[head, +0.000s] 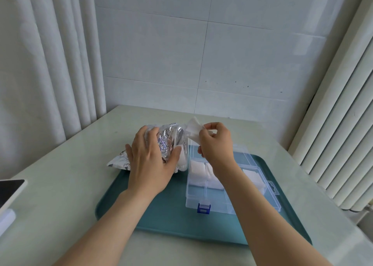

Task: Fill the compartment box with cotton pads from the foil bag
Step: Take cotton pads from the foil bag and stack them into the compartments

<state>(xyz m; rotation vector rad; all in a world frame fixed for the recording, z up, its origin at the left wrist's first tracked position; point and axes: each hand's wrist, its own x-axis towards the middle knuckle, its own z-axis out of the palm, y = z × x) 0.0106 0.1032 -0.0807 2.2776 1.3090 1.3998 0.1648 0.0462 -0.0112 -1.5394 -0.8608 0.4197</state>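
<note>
A crinkled silver foil bag lies on its side across the tray's far-left edge, its mouth facing right. My left hand grips the bag from above. My right hand pinches a small stack of white cotton pads just outside the bag's mouth, above the box's far end. The clear plastic compartment box lies open on the teal tray, its lid tilted back to the right. White pads fill several of its far compartments; my right forearm hides part of the box.
A blue latch sits on the box's near wall. A dark-screened device in a white frame lies at the table's left edge. White curtains hang at left, a white radiator stands at right, a tiled wall is behind.
</note>
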